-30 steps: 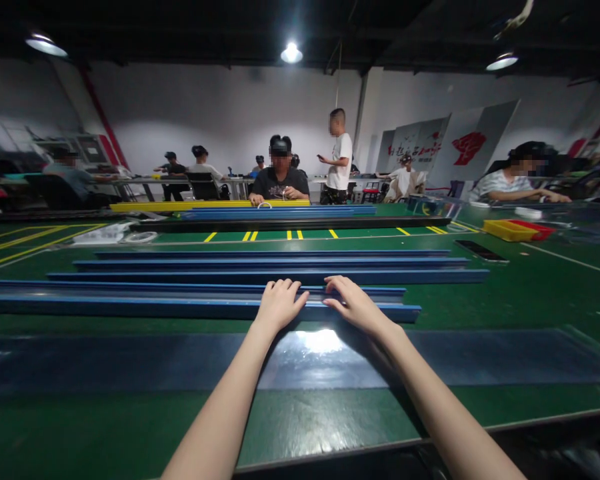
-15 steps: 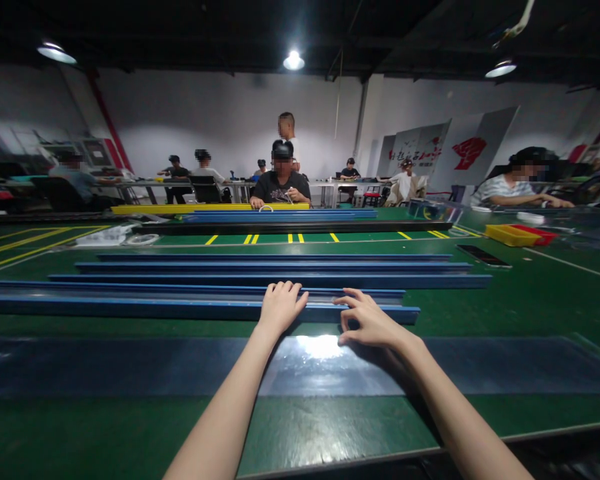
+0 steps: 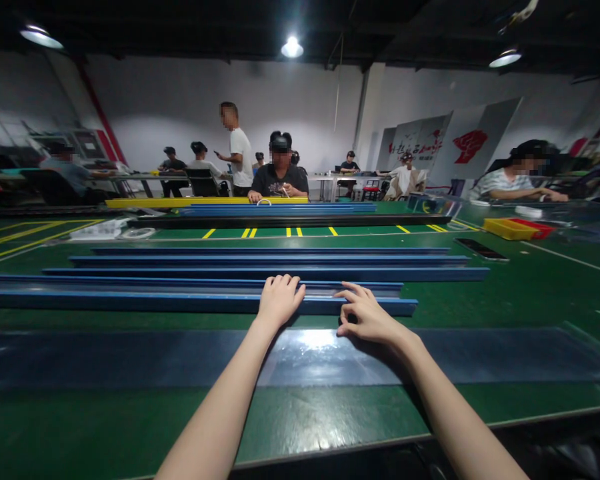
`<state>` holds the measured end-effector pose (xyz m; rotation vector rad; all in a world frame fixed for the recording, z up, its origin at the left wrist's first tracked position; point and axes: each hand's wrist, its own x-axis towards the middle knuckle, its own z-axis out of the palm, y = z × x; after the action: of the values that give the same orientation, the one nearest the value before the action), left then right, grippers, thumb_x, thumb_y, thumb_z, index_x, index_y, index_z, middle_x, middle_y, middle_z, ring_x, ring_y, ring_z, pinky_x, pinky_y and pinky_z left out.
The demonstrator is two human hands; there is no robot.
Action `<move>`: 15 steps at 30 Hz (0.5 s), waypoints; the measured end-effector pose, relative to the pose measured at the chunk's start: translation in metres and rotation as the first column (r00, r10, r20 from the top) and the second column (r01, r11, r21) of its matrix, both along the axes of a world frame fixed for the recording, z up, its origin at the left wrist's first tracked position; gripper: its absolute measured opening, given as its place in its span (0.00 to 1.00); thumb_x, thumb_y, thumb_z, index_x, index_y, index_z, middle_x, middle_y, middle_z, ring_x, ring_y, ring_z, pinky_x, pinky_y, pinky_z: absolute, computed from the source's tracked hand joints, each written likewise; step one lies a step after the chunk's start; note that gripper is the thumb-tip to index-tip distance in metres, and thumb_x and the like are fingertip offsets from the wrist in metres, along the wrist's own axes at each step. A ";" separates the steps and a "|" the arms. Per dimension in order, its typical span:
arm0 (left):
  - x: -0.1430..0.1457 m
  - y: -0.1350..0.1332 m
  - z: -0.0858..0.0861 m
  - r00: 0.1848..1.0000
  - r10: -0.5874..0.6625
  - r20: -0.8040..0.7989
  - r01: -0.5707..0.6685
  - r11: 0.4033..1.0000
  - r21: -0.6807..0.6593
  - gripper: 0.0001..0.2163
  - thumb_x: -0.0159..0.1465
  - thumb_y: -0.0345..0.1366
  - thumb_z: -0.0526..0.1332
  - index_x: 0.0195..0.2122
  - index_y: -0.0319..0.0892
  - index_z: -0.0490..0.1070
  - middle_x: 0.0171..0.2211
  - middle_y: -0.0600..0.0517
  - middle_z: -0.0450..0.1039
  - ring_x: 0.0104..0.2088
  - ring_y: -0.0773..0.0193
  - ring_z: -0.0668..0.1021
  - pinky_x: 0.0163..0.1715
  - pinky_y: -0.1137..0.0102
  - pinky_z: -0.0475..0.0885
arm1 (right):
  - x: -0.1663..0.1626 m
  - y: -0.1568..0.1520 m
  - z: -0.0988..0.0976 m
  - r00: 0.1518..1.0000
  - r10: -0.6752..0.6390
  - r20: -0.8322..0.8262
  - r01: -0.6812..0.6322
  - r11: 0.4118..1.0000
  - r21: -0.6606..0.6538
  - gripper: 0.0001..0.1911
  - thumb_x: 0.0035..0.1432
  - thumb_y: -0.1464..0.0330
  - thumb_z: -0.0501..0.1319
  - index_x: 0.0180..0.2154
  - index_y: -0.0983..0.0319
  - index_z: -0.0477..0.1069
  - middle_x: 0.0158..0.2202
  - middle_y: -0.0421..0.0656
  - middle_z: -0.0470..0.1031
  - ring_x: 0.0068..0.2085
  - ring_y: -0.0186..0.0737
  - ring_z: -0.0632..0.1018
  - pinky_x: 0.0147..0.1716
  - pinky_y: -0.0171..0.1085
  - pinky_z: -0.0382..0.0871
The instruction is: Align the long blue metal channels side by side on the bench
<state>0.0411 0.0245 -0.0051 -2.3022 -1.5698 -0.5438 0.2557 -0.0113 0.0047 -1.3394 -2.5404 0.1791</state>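
Observation:
My left hand (image 3: 281, 300) lies across the nearest blue channel strip (image 3: 130, 300), its fingers bent over the long rails and its thumb on the right side. To the right, my right hand (image 3: 365, 312) is at the same strip. Its index finger reaches over the channel, the other fingers are curled, and the thumb stays apart, low, above a clear plastic sheet (image 3: 180, 360). Nothing shows between the fingers of my right hand. The transparent sheet lies flat on the green table (image 3: 330, 427), under both forearms, with a bright lamp reflection on it.
Several more blue strips (image 3: 280, 273) lie parallel beyond my hands. A phone (image 3: 481, 249) and a yellow bin (image 3: 509, 229) are at the right. Farther back lie a black strip (image 3: 305, 221) and a yellow strip (image 3: 205, 201), where a co-worker (image 3: 280, 177) sits.
My hands keep nearly the same pose at the strip. The view has tilted slightly, so the table sits a bit higher. A standing person in the background has moved left.

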 end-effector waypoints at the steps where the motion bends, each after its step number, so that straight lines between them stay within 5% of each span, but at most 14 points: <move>1: 0.000 0.000 0.000 1.000 0.002 -0.003 -0.002 1.000 0.003 0.16 0.65 0.40 0.44 0.43 0.41 0.68 0.39 0.47 0.72 0.41 0.58 0.70 0.40 0.65 0.58 | 0.000 0.000 -0.001 1.000 0.003 -0.001 -0.003 1.000 0.011 0.12 0.45 0.57 0.63 0.23 0.60 0.72 0.52 0.41 0.65 0.58 0.48 0.54 0.53 0.46 0.47; 15: 0.000 -0.001 0.000 1.000 0.003 -0.020 -0.002 1.000 0.020 0.15 0.65 0.39 0.45 0.43 0.41 0.68 0.39 0.47 0.72 0.41 0.59 0.71 0.41 0.65 0.60 | -0.003 0.002 -0.008 0.992 0.010 -0.128 0.014 0.982 0.187 0.09 0.56 0.70 0.54 0.30 0.62 0.72 0.43 0.45 0.71 0.45 0.38 0.68 0.45 0.39 0.56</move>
<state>0.0414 0.0239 -0.0047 -2.2840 -1.5509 -0.5321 0.2530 -0.0093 -0.0030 -1.2181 -2.3828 0.0229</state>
